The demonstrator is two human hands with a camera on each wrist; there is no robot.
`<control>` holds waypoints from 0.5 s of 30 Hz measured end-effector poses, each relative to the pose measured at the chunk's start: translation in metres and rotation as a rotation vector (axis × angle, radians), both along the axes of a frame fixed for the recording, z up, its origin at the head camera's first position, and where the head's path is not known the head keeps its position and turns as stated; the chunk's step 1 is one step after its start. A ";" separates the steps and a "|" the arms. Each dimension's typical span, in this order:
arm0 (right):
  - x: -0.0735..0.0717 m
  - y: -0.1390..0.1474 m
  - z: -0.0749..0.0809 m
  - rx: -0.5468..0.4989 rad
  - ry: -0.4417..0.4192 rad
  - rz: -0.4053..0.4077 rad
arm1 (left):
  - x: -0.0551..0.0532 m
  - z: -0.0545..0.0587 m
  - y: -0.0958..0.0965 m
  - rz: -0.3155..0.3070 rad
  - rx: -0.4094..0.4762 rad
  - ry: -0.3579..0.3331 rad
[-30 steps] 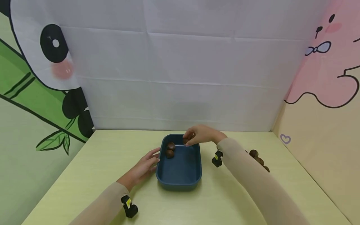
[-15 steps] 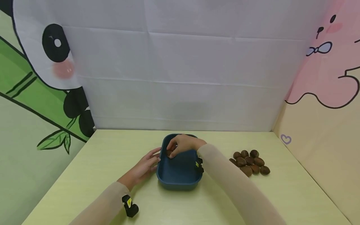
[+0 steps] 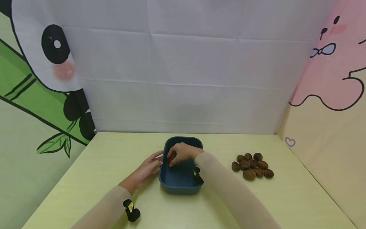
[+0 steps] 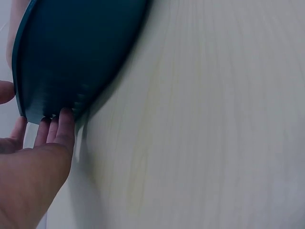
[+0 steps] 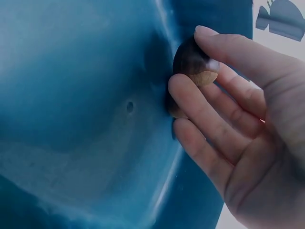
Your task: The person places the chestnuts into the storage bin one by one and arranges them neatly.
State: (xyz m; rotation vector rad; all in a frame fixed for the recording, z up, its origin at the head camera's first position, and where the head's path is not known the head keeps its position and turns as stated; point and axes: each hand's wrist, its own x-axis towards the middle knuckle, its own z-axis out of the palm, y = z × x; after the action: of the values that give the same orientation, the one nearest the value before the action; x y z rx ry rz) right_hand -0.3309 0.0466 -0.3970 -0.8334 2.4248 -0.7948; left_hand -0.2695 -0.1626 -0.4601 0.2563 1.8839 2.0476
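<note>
A deep blue rectangular box [image 3: 182, 190] stands on the table. Inside it, near the left wall, my right hand [image 3: 181, 152] pinches a glossy brown chestnut [image 5: 190, 59] between thumb and fingers, as the right wrist view shows. Partly hidden behind those fingers is another chestnut [image 5: 175, 107], close to the wall. My left hand [image 3: 148, 167] rests against the box's left outer side with its fingers fairly straight; in the left wrist view the fingertips [image 4: 66, 116] touch the wall of the box.
To the right of the box lies a loose group of several chestnuts [image 3: 253, 164] on the pale yellow table [image 3: 228, 203]. A white cloth backdrop [image 3: 188, 79] rises at the table's far edge, with cartoon-printed panels on both sides.
My right hand has moved from the box's far right rim to the left inside, carrying the chestnut lower. Its arm no longer covers the chestnut group. The left hand has stayed put.
</note>
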 end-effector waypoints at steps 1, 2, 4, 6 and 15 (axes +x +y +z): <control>0.000 -0.001 -0.001 -0.001 0.001 -0.001 | 0.000 0.000 0.000 -0.001 -0.005 0.003; 0.001 -0.002 -0.003 -0.001 0.002 0.000 | 0.001 0.000 0.000 -0.003 -0.004 0.004; 0.002 -0.003 -0.005 0.001 0.006 0.000 | 0.001 0.000 0.000 -0.002 -0.003 0.001; 0.002 -0.004 -0.006 0.006 0.012 -0.001 | 0.002 0.000 0.000 -0.004 -0.005 0.004; 0.002 0.000 -0.007 0.071 0.104 -0.021 | 0.001 -0.001 0.000 0.002 -0.010 0.011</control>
State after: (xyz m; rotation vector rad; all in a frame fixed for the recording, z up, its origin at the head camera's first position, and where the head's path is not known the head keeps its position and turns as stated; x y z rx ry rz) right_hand -0.3289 0.0467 -0.4041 -0.8421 2.5409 -0.6846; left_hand -0.2688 -0.1622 -0.4606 0.2638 1.9012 2.0424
